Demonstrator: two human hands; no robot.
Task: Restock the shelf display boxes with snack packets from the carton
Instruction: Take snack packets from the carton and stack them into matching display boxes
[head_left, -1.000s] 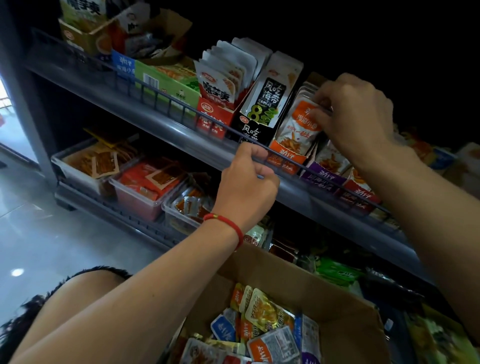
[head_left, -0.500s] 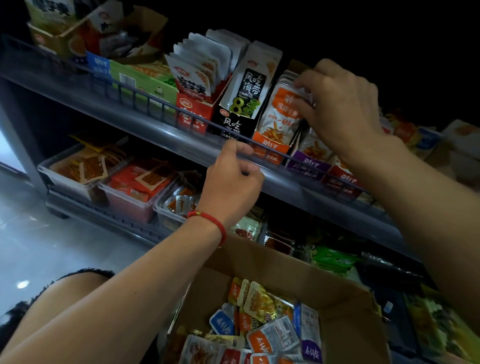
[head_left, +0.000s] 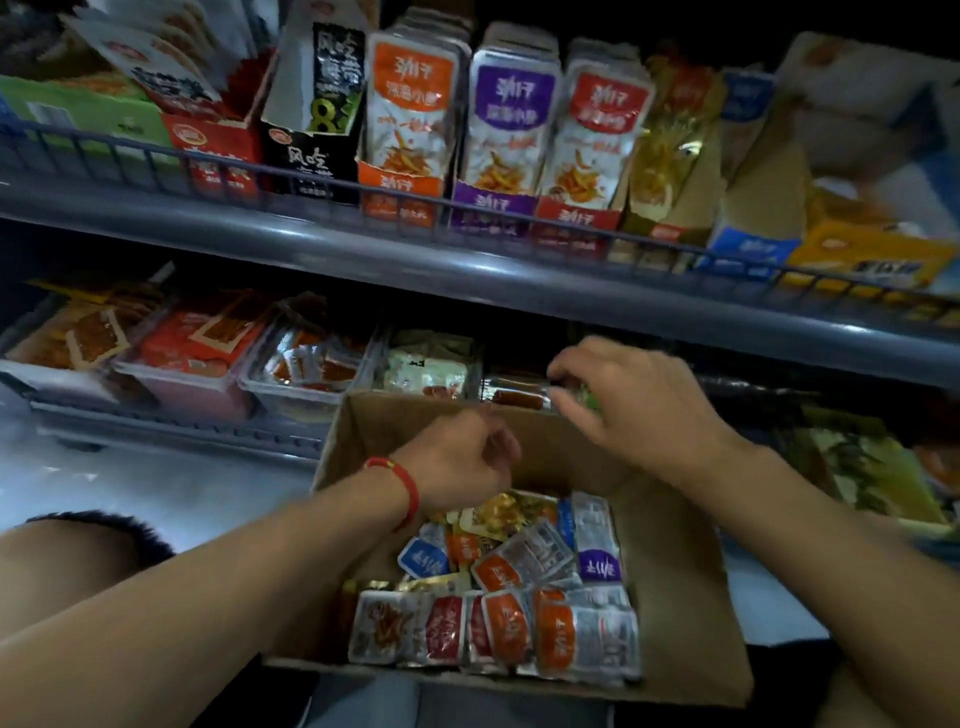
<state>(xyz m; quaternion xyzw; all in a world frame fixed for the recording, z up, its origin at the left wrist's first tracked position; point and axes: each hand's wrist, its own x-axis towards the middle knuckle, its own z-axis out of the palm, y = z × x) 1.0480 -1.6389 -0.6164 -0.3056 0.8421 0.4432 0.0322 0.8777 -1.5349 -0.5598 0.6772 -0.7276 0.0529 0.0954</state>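
Note:
The brown carton (head_left: 672, 582) sits low in the middle, and several orange, red, purple and blue snack packets (head_left: 511, 613) lie loose inside it. On the upper shelf stand an orange display box (head_left: 405, 124), a purple one (head_left: 511, 119) and a red one (head_left: 595, 135), each packed with upright packets. My left hand (head_left: 460, 465), with a red string at the wrist, hovers over the carton with loosely curled fingers and holds nothing. My right hand (head_left: 641, 408) hangs above the carton's far edge with bent fingers. I see nothing in it; the frame is blurred.
A wire rail (head_left: 311, 176) runs along the upper shelf front. More boxes stand to its left and right. Clear tubs of packets (head_left: 187, 358) line the lower shelf behind the carton. A pale floor (head_left: 156, 483) shows at the left, next to my knee.
Both hands have come down from the upper shelf to above the carton: the left let go of the rail, the right left the orange display box. The view has tilted down and shifted right.

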